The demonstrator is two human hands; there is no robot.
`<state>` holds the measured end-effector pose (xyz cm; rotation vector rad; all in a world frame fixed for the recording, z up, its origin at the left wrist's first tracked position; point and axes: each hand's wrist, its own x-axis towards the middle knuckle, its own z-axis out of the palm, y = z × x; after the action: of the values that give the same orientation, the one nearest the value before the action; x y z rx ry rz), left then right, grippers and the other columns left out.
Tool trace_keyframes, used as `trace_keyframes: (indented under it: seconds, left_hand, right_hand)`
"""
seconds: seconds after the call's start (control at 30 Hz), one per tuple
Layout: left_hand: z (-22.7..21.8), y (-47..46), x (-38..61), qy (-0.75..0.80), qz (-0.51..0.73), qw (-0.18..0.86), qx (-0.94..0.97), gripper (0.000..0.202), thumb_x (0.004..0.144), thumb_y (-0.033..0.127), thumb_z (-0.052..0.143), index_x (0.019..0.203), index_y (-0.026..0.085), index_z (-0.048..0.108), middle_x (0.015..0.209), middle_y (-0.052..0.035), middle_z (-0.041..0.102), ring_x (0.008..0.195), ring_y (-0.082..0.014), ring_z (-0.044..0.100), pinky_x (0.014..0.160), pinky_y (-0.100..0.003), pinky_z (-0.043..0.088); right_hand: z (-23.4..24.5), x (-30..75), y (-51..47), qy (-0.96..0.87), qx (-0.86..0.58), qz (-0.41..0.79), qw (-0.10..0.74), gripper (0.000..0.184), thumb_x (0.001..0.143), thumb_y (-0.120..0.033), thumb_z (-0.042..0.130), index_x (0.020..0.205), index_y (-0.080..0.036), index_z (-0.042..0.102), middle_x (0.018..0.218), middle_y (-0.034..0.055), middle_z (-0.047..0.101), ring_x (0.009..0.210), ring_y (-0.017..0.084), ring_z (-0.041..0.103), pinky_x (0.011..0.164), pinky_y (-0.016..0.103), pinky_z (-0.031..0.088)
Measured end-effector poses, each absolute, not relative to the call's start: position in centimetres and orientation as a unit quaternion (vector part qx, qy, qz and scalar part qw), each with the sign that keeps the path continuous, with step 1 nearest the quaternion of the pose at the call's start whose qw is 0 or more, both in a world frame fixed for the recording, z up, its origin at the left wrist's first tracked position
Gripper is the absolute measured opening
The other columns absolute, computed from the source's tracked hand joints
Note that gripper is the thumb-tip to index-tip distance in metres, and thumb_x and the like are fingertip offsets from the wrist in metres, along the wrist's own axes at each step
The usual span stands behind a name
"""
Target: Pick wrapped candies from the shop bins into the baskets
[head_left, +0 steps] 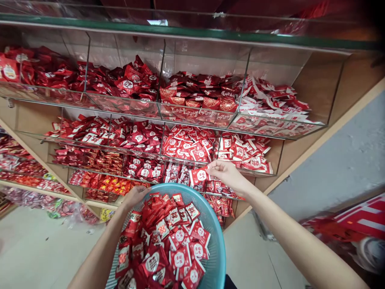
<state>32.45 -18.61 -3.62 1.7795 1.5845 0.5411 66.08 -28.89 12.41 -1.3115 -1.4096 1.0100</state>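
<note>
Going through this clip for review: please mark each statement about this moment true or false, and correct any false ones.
1. The right hand pinches a red-and-white sachet between its fingers. True.
2. The left hand is holding a sachet as well. False: it is at the rim of a teal mesh basket.
3. The basket is empty. False: it is piled with red sachets.
4. Clear-walled, divided bins on the shelving hold red packets. True.
</note>
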Motion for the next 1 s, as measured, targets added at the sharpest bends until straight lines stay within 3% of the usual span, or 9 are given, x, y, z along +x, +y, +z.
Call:
trace_keyframes:
  seconds: [0.13,0.3,0.53,0.8,1.0]
  left_hand:
    - [-3.7,-18.6,32.4,0.603,0.212,0.352,0.684,0.049,0.069,0.064,0.048,0.061,0.016,0.058,0.053,0.0035,0.049,0.052,-0.0111,0.043,0.049,-0.020,0.028]
    - [-4.0,-18.6,32.1,0.603,0.219,0.348,0.683,0.049,0.067,0.065,0.050,0.059,0.017,0.056,0.050,0.0048,0.046,0.049,-0.0098,0.039,0.047,-0.020,0.026]
    - [-3.6,-18.7,32.2,0.604,0.217,0.349,0.683,0.049,0.066,0.065,0.051,0.058,0.017,0.056,0.049,0.0051,0.045,0.049,-0.0099,0.039,0.047,-0.020,0.027]
    - [-3.5,-19.0,32.1,0.604,0.228,0.343,0.683,0.047,0.066,0.063,0.051,0.058,0.017,0.058,0.050,0.0034,0.048,0.050,-0.0108,0.041,0.048,-0.021,0.028]
    - [-3.3,-19.0,32.2,0.611,0.219,0.339,0.681,0.049,0.065,0.066,0.050,0.054,0.017,0.052,0.050,0.0044,0.045,0.051,-0.0105,0.039,0.049,-0.021,0.027]
  right_hand:
    - [8.4,64.8,-30.3,-0.576,-0.520,0.478,0.410,0.008,0.067,-0.020,0.059,0.072,-0.017,0.054,0.055,-0.0049,0.055,0.051,0.009,0.051,0.055,0.023,0.039]
    - [2.3,63.0,-32.8,-0.604,-0.537,0.506,0.301,0.027,0.067,-0.008,0.050,0.092,-0.018,0.053,0.052,-0.0078,0.053,0.045,0.009,0.050,0.045,0.019,0.035]
    - [-2.1,61.1,-34.0,-0.639,-0.532,0.493,0.257,0.022,0.071,-0.006,0.047,0.087,-0.017,0.057,0.053,-0.0063,0.054,0.043,0.008,0.051,0.044,0.018,0.036]
    - [-2.8,59.7,-34.9,-0.673,-0.562,0.431,0.214,0.024,0.071,-0.002,0.045,0.084,-0.017,0.059,0.049,-0.0069,0.053,0.046,0.009,0.054,0.047,0.018,0.035]
    - [0.3,60.3,-34.8,-0.718,-0.619,0.259,0.185,0.015,0.079,-0.027,0.053,0.089,-0.021,0.062,0.058,-0.0016,0.058,0.059,0.014,0.055,0.052,0.022,0.031]
